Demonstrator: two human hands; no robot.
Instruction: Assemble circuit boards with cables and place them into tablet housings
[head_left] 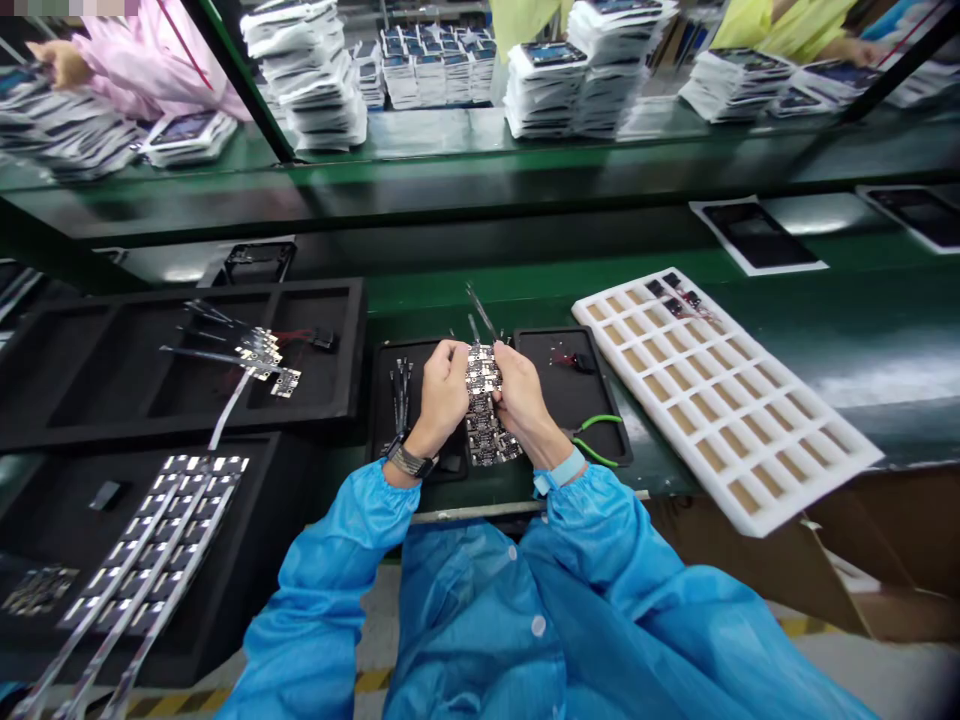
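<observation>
Between my two hands is a panel of small circuit boards (482, 415), its lower end hanging toward the bench edge. My left hand (445, 393) has its fingers closed on the panel's upper left side. Gripping the opposite side near the top is my right hand (523, 388). Thin strips (480, 308) stick out beyond the panel's far end. Under my left wrist, a small black tray (382, 380) holds several dark strips (401, 395). Right of my right hand, another black tray (536, 345) carries a small black part with red wires (577, 362) and green-handled pliers (600, 440).
A white foam tray with slots (720, 400) lies at the right, with several wired black parts in its far corner. Black compartment trays (97, 370) at the left hold boards with strips (262, 350) and a larger strip-covered panel (161, 540). Stacks (304, 75) line the shelf; co-workers stand beyond.
</observation>
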